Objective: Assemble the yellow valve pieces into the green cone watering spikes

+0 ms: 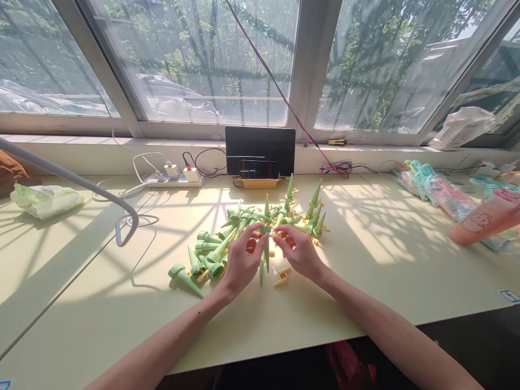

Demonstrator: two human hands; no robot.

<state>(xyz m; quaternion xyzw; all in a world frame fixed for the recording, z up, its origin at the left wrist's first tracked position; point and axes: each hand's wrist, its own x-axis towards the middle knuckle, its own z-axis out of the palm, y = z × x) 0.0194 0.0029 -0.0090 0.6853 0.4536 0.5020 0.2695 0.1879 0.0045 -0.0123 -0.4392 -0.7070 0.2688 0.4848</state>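
Note:
A pile of green cone-shaped plastic spikes (pixel 244 227) with small yellow plastic pieces (pixel 283 277) lies on the pale table (pixel 365 281). My left hand (pixel 240 262) and my right hand (pixel 298 250) meet over the pile's near edge. Together they pinch one green spike (pixel 266 252) that points down between them. The left fingers curl round its top from the left, while the right fingertips grip it from the right.
A dark tablet (pixel 260 150) with a phone (pixel 259 169) stands at the back by the window. A power strip (pixel 174 179) with cables lies left of it. A white bag (pixel 44 199) sits far left; colourful packets (pixel 439 192) and a pink tube (pixel 483 219) lie at right.

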